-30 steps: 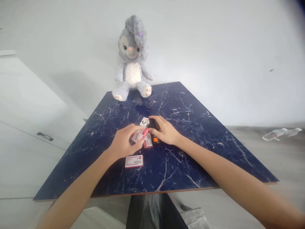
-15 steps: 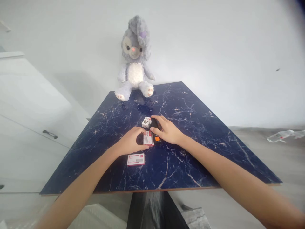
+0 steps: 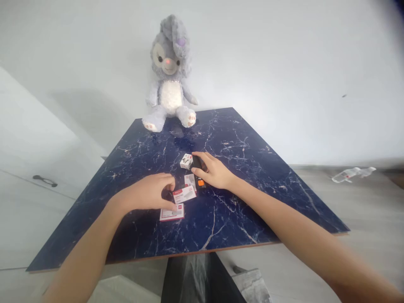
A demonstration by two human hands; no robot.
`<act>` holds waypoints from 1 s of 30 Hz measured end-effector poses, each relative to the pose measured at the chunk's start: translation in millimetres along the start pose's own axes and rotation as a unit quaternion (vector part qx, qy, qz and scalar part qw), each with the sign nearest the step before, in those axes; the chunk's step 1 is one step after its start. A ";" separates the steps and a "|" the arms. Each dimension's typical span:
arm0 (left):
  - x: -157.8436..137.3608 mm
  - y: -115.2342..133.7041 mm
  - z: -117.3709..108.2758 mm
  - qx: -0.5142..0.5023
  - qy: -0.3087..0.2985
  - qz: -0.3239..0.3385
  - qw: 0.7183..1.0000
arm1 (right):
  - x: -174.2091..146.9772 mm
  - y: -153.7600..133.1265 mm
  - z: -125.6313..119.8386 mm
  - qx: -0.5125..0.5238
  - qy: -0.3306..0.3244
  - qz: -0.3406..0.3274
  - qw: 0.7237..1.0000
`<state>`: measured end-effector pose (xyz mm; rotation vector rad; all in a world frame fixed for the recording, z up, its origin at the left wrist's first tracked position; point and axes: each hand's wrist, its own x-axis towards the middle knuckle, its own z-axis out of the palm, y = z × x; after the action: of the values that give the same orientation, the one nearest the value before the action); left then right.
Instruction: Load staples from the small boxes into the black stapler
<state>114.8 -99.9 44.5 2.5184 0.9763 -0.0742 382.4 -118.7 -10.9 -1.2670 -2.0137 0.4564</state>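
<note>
My left hand point(image 3: 147, 192) has its fingertips and thumb at the left end of a small red-and-white box point(image 3: 185, 195), which sits tilted and partly overlaps another red-and-white box point(image 3: 189, 180). Just below, a flat red-and-white box point(image 3: 168, 213) lies on the table, its upper edge near my left thumb. My right hand point(image 3: 213, 170) is closed around a long black object point(image 3: 197, 161) with an orange part point(image 3: 201, 182); its exact kind is unclear. Left of it stands a small white box point(image 3: 186, 161) with a dark picture, close to my right fingertips.
The blue marbled table point(image 3: 246, 202) narrows toward the wall. A grey plush toy point(image 3: 171, 92) sits at its far edge. On the floor at right lies clear plastic point(image 3: 353, 174). A white cabinet with a dark handle point(image 3: 45, 181) stands at left.
My left hand has moved left and toward me with the red-and-white box, uncovering another box underneath. My right hand stays on the black object. The view has shifted slightly.
</note>
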 end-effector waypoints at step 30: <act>13.2 14.0 20.7 -0.037 0.137 0.064 0.988 | 0.0 -1.0 -1.5 -0.007 -0.003 -0.005 1.000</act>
<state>136.0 -109.4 28.4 2.5589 0.8945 0.3489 382.8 -119.2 -9.3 -1.2645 -2.0307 0.4423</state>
